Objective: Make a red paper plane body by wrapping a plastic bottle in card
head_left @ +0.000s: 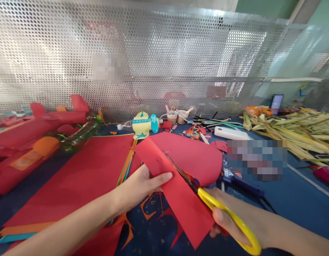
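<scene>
My left hand (145,183) pinches a sheet of red paper (177,188), with its thumb on top and the other fingers hidden underneath. Yellow-handled scissors (223,213) sit in my right hand (225,217), whose fingers wrap round the handle loops. The dark blades lie along the paper, pointing up and left, between a long straight strip and a larger rounded red part (191,153). How far the cut runs is hard to make out. Orange and red paper scraps (147,209) lie on the dark blue table below my hands.
A stack of coloured paper (81,170) lies to the left, beside a green bottle (81,137) and red-wrapped shapes (20,163). Further back stand a decorated bottle (141,125) and small cups (172,117). A glue gun (241,185), a white device (231,133) and dry husks (295,131) are on the right.
</scene>
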{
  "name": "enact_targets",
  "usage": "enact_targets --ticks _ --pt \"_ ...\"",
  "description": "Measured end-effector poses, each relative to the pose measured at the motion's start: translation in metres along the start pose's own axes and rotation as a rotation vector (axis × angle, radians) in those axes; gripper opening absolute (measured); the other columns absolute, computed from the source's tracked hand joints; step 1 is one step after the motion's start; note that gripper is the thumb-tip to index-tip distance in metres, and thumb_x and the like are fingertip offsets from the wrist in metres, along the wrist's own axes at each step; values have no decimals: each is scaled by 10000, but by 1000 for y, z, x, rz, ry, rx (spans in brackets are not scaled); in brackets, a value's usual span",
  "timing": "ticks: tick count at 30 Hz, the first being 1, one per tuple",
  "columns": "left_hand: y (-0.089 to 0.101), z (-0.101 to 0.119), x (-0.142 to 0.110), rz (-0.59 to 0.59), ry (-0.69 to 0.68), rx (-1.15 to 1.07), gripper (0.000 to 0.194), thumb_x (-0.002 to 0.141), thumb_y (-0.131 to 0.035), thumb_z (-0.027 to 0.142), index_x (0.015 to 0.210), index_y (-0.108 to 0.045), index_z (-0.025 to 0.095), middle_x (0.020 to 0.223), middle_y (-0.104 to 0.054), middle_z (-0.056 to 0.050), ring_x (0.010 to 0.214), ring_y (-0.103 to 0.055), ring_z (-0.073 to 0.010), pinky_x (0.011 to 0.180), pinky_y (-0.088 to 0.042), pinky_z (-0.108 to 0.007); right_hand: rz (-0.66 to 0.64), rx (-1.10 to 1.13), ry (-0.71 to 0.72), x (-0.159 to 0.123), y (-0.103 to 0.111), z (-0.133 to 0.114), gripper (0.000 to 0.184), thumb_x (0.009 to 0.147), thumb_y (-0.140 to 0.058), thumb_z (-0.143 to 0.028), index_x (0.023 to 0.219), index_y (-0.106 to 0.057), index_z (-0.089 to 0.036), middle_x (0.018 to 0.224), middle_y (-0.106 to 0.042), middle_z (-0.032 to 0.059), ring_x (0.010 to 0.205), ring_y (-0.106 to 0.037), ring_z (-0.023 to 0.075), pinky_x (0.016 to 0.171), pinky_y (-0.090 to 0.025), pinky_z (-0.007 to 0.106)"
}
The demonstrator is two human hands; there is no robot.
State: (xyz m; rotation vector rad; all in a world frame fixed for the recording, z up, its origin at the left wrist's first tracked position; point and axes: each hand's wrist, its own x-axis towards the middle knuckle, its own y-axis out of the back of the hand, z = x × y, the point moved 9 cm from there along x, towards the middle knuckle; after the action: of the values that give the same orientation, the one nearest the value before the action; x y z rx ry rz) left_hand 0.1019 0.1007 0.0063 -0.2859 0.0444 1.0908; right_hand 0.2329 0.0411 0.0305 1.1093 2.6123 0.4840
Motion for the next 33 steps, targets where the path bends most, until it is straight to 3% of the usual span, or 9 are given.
enact_targets --ticks 9,15,21,26,30,33 --pt "2 0 -3 49 -5 9 330 746 -754 367 980 -629 171 1031 -740 -100 991 -687 -301 885 -541 -440 -39 96 82 11 -6 9 646 801 -273 -822 744 -398 -190 561 -294 -89 384 -290 30 338 -227 170" --pt "-1 3 -2 15 -20 -16 304 768 -741 345 986 -630 164 1034 -739 -99 947 -702 -280 864 -552 -420 -50 43 65 14 -5 17 637 801 -249 -829 756 -366 -205 526 -314 -92 378 -299 43 349 -248 198" --pt "5 3 1 25 -13 -60 372 762 -754 325 1079 -640 168 1090 -726 -99 1031 -672 -279 860 -558 -372 -25 48 -19 15 0 24 677 744 -266 -875 763 -362 -204 526 -284 -96 425 -279 48 397 -256 209" --pt "27 18 8 192 -95 -206 288 794 -718 349 1010 -690 160 1009 -750 -78 930 -701 -215 785 -571 -273 -9 92 -69 12 2 31 700 713 -316 -887 793 -389 -195 529 -289 -103 384 -273 30 347 -251 174" --pt "43 27 10 302 -141 -192 188 795 -718 258 945 -701 147 919 -762 -69 830 -711 -180 775 -570 -254 -17 76 -105 7 0 32 672 748 -283 -866 811 -371 -203 555 -302 -103 389 -295 28 375 -366 160" --pt "47 28 10 311 -147 -167 211 769 -742 230 957 -699 145 911 -764 -69 818 -713 -182 789 -566 -260 -22 33 -118 4 0 30 699 741 -242 -875 821 -387 -196 625 -356 -74 436 -387 41 438 -413 181"
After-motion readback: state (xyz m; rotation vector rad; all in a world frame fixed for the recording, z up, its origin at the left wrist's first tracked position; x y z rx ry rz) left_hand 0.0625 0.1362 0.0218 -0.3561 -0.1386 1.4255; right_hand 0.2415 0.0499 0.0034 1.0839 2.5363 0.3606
